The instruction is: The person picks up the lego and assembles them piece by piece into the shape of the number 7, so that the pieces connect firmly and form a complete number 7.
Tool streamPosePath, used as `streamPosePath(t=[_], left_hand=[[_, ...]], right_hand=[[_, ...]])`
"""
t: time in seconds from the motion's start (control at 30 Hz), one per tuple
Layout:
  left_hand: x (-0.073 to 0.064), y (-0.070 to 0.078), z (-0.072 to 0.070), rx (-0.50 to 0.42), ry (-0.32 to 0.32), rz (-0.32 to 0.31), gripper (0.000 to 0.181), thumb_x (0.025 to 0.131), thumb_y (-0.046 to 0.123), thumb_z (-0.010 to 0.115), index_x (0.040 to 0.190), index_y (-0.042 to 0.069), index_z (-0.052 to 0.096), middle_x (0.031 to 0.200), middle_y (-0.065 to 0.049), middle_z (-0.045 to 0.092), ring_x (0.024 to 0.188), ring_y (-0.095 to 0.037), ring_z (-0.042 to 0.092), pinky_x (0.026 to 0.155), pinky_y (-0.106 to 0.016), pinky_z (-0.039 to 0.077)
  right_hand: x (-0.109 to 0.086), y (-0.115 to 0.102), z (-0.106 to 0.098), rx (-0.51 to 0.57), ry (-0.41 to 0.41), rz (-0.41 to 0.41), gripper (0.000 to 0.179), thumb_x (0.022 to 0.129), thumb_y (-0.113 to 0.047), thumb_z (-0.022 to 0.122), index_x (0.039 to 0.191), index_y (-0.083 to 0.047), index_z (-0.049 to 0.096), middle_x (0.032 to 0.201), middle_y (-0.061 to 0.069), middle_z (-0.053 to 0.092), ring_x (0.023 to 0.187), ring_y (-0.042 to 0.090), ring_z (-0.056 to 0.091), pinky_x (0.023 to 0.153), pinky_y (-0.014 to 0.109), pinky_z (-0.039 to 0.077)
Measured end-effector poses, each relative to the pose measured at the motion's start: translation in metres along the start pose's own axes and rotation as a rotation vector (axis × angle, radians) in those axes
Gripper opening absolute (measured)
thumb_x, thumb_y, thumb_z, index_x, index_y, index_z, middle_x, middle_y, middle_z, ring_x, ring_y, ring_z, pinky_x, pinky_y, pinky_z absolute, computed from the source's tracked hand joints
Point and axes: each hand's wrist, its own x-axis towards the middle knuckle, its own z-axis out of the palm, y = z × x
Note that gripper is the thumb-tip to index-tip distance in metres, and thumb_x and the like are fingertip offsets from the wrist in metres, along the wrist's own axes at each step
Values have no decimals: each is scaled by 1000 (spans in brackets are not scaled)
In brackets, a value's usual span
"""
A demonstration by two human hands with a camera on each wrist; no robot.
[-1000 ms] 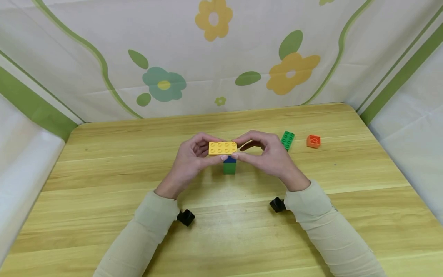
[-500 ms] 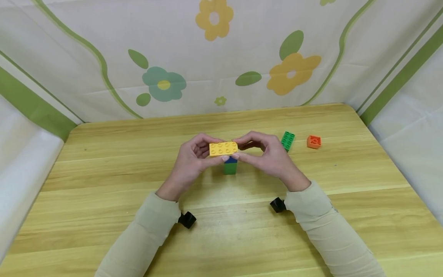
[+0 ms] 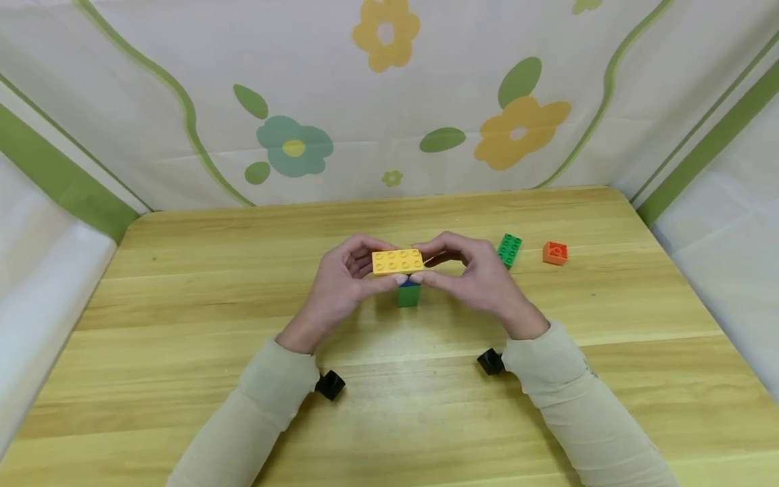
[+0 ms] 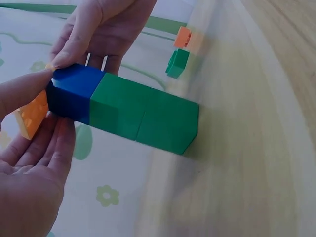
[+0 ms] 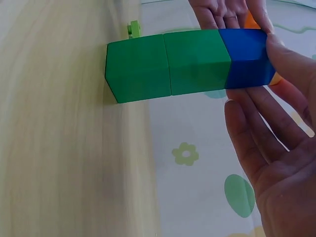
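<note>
A yellow toy building brick [image 3: 397, 262], studs up, lies across the top of an upright stack at the middle of the table. Below it in the stack comes a blue brick [image 4: 74, 91], then two green bricks [image 5: 168, 66] that reach down to the tabletop. My left hand [image 3: 337, 287] pinches the yellow brick between thumb in front and fingers behind. From the other side my right hand [image 3: 477, 277] pinches its right end the same way, with the thumb tips almost meeting at the front. The left part of the yellow brick juts past the stack.
Behind my right hand a green studded brick [image 3: 510, 250] lies on the wooden table [image 3: 182, 304]. An orange brick [image 3: 555, 253] is to its right. A light green piece [image 5: 134, 29] shows past the stack in the right wrist view. Flowered cloth [image 3: 365, 122] hangs at the back.
The head view has shifted slightly, moving the scene a little to the right. Both hands keep their grip on the yellow brick over the stack, nearly still.
</note>
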Motion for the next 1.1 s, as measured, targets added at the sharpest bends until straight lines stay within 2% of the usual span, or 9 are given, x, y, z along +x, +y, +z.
streamPosePath(t=[0.13,0.23,0.33,0.4,0.53,0.67,0.77,0.87,1.1], left_hand=[[-4,0,-17,78,-13,-22,49,88,-4,84,132,8,67,137,-9,71,131,-28,66,121,-42,51],[-8,-1,-36,165,45,-63,48,92,-7,78,136,5,65,143,-15,67,136,-34,64,120,-47,51],[-12,-1,-51,250,127,-130,42,96,-1,76,136,4,65,146,-19,64,139,-37,61,119,-49,51],[-13,1,-57,306,151,-161,40,98,4,76,136,3,65,146,-20,63,138,-37,60,119,-49,51],[-13,4,-63,447,126,-233,44,98,13,78,138,1,64,147,-21,62,137,-40,58,118,-53,49],[-10,-1,-67,584,70,-308,54,97,16,79,145,3,60,154,-22,55,139,-46,54,116,-60,48],[-5,-9,-68,664,39,-313,61,96,14,79,150,2,55,157,-25,51,141,-48,52,116,-63,48],[0,-17,-68,716,22,-288,63,96,13,80,152,-1,53,155,-27,52,141,-47,53,116,-62,49],[12,-21,-61,786,29,-240,54,96,11,79,143,-8,60,137,-28,59,122,-41,59,104,-52,54]], right_hand=[[0,2,3,16,-11,1,32,90,-9,88,120,-12,78,121,2,80,103,17,76,99,48,63],[-1,3,6,34,-14,16,32,90,-9,89,120,-12,78,124,3,79,101,18,76,97,55,62],[-1,4,6,45,-13,31,33,89,-9,89,120,-13,78,125,3,79,100,19,76,97,59,62],[-1,5,6,47,-14,36,33,89,-10,89,120,-14,78,126,3,78,100,19,76,97,59,62],[-2,4,4,48,-15,42,32,89,-10,89,119,-14,78,128,3,78,100,19,76,97,56,62],[-2,4,2,45,-14,43,32,89,-10,89,119,-14,78,127,3,78,101,19,76,98,55,62],[-2,4,1,46,-16,43,31,89,-10,89,118,-14,77,127,3,78,101,19,76,99,55,62],[-1,4,0,48,-18,45,31,90,-10,89,118,-14,77,127,3,78,101,19,76,99,55,62],[-1,2,-1,58,-14,48,32,89,-9,89,118,-13,77,129,3,77,101,20,76,98,56,61]])
